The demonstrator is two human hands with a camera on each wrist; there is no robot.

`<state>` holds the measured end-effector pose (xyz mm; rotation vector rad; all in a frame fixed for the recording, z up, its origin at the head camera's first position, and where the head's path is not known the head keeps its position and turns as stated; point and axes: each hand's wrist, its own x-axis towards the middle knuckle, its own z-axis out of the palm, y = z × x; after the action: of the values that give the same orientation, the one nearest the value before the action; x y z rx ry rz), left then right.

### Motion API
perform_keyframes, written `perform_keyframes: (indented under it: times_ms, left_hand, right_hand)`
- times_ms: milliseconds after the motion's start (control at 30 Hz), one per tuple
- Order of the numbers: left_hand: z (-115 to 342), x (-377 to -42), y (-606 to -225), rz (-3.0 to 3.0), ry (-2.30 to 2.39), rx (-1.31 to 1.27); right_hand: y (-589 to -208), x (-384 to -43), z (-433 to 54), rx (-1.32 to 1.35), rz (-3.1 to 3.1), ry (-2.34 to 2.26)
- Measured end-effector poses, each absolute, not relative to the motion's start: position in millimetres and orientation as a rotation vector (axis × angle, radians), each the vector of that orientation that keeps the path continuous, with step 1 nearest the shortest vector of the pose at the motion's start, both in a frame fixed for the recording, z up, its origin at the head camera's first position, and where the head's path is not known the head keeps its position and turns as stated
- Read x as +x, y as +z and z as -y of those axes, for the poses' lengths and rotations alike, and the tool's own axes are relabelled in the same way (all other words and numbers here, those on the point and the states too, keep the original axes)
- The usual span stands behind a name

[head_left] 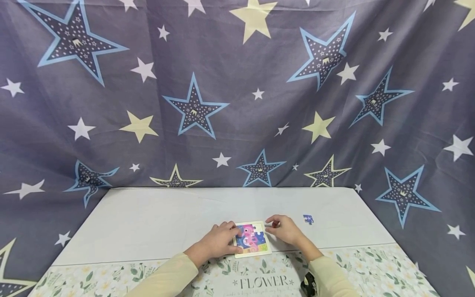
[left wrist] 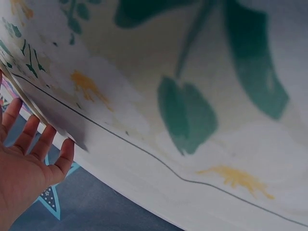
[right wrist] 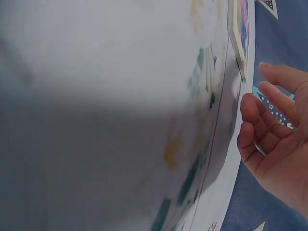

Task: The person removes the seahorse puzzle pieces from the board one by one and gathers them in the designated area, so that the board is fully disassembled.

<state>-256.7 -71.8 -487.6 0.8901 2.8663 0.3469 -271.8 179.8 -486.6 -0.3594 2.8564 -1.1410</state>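
Observation:
A small jigsaw puzzle [head_left: 252,239] in a pale-rimmed tray lies on the table, with a pink figure on blue and a bare pale gap at its upper right. My left hand [head_left: 219,241] holds the tray at its left side, thumb and a fingertip over the picture; in the left wrist view its other fingers [left wrist: 42,140] reach the tray's edge. Just off the tray's right edge is my right hand [head_left: 285,230]. Its fingers [right wrist: 260,118] hang loosely bent with nothing between them. A loose blue puzzle piece [head_left: 308,219] lies farther right.
The white table top [head_left: 167,222] runs back to a grey star-patterned curtain [head_left: 222,144]. Along the near side lies a floral cloth [head_left: 237,272] printed with the word FLOWER. A dark object [head_left: 308,284] shows by the right sleeve.

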Motion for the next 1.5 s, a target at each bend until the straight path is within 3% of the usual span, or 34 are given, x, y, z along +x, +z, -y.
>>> perform_keyframes:
  times_ms: [1500]
  left_hand:
    - [70.9,-254.4,-484.4,-2.860,0.351,0.917]
  right_hand:
    - [-486.2,-275.0,-145.8,-0.508,-2.846,-1.042]
